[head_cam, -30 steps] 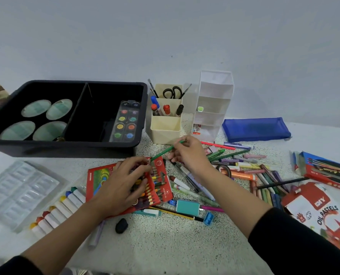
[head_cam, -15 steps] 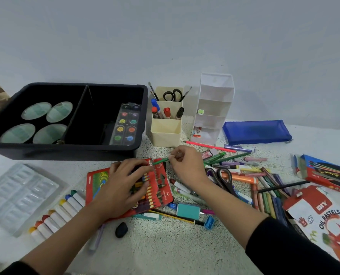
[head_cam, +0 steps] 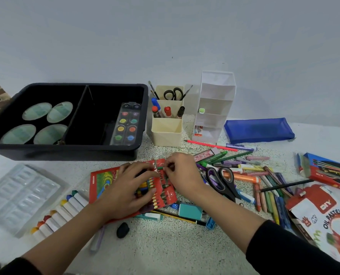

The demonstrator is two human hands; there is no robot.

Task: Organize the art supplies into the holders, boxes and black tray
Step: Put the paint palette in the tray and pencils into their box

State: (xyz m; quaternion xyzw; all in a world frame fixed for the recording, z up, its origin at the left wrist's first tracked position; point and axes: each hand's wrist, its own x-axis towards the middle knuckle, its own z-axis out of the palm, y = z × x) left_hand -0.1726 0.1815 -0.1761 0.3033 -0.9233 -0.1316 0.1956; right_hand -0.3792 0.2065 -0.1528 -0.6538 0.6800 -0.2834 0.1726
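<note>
Head view: I see the job as barely begun. My left hand (head_cam: 125, 193) lies over the pencil box (head_cam: 103, 179) near the middle of the worktop, fingers loosely bent and pressing on the pencils in it; it grips nothing that I can make out. My right hand (head_cam: 183, 175) pinches a green pencil (head_cam: 160, 167) between thumb and fingertips at the box's far end, apparently feeding it into the row. That is the step in hand, as I judge it.

Already put away: a paint palette (head_cam: 126, 124) and four ovals (head_cam: 37, 111) sit in the tray (head_cam: 141, 90) at the far left corner, and the cream holder (head_cam: 166, 133) beside it has black scissors (head_cam: 173, 94), brushes and a few markers. The white holder (head_cam: 215, 100) next to it looks nearly bare.

Most is left, I reckon. A loose heap of crayons and pens (head_cam: 264, 187) spreads across the right half, with purple scissors (head_cam: 220, 181) lying on it. The pastel box (head_cam: 324, 215) lies open at the right edge, not yet filled as far as I can see. Paint sticks (head_cam: 65, 207) lie in a row toward the left edge beside a clear insert (head_cam: 16, 195). A teal eraser (head_cam: 190, 211), a sharpener (head_cam: 211, 223) and a black eraser (head_cam: 123, 230) lie loose nearer the front edge. A blue pouch (head_cam: 258, 130) rests flat by the far edge.
</note>
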